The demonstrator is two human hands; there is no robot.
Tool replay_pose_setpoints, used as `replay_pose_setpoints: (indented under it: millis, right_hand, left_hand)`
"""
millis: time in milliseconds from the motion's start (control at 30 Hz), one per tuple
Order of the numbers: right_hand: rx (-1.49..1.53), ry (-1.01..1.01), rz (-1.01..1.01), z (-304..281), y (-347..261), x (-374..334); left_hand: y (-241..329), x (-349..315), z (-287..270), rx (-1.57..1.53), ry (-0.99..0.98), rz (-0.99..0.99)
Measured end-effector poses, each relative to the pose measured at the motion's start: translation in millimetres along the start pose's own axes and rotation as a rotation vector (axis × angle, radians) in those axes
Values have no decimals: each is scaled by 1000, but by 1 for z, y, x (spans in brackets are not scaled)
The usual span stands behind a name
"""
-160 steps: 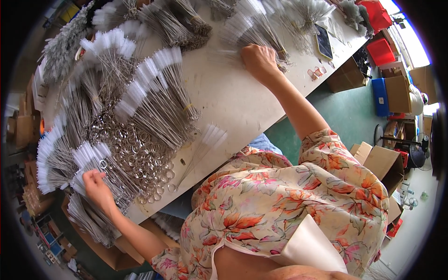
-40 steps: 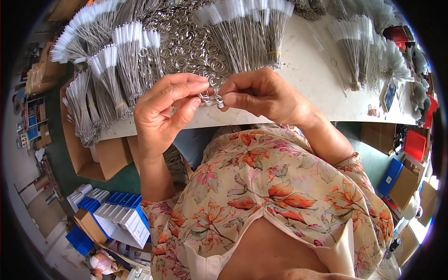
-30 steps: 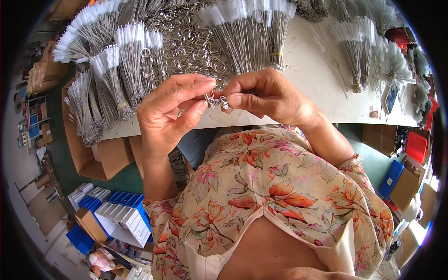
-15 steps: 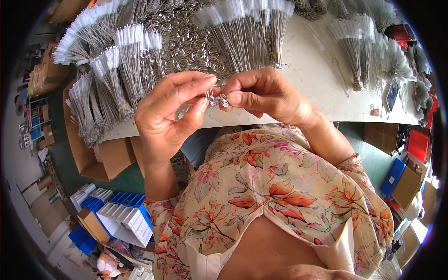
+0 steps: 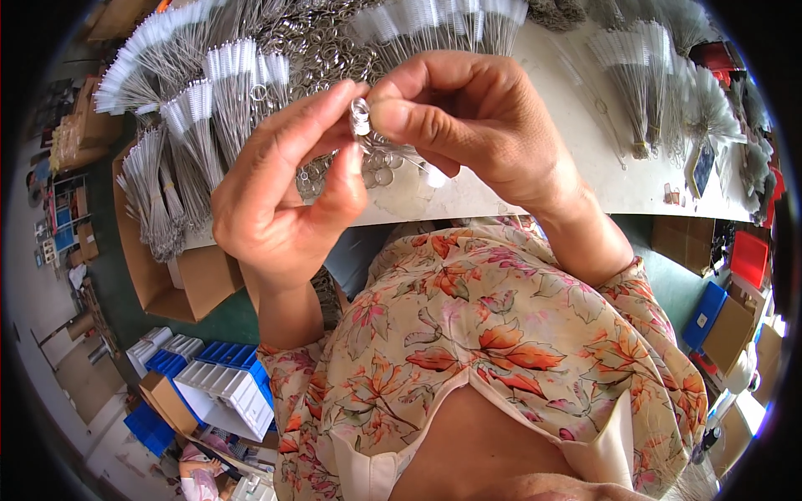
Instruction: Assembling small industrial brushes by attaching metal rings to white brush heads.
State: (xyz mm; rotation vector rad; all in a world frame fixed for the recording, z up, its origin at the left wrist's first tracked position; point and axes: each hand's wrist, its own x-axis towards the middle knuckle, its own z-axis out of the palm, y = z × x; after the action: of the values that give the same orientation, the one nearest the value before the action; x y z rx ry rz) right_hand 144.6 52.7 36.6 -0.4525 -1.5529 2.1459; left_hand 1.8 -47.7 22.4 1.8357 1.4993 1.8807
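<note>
Above the table's near edge, my two hands meet at a small cluster of shiny metal rings (image 5: 360,117). My left hand (image 5: 280,188) has its thumb below and fingertips above the cluster, closed in a pinch at its left side. From the right, my right hand (image 5: 484,129) pinches it between thumb and bent forefinger, the other fingers curled under. A thin wire with a small white tip (image 5: 434,176) shows under my right hand; where its other end goes is hidden. Loose rings (image 5: 380,169) lie on the table beneath the hands.
Bundles of white-bristled wire brushes (image 5: 230,79) stand on the left; more bundled brushes (image 5: 639,83) lie right. A ring pile (image 5: 322,54) spreads behind my hands on the white table (image 5: 551,154). Below left are a cardboard box (image 5: 196,288) and plastic crates (image 5: 221,392).
Both hands have risen away from the table's near edge and shifted slightly left. The rings between them have turned and now face upward more. Loose rings on the table have come into sight below.
</note>
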Motion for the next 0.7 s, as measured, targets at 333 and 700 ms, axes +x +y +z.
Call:
replay_pose_setpoints:
  millis: [333,700]
  right_hand:
    - [-112,-61,-54,1,-2,0]
    - [18,-78,-35,0,-1,5]
  left_hand:
    - [10,22,-20,50,-211,-150]
    - [2,30,-25,-669,-166,-698]
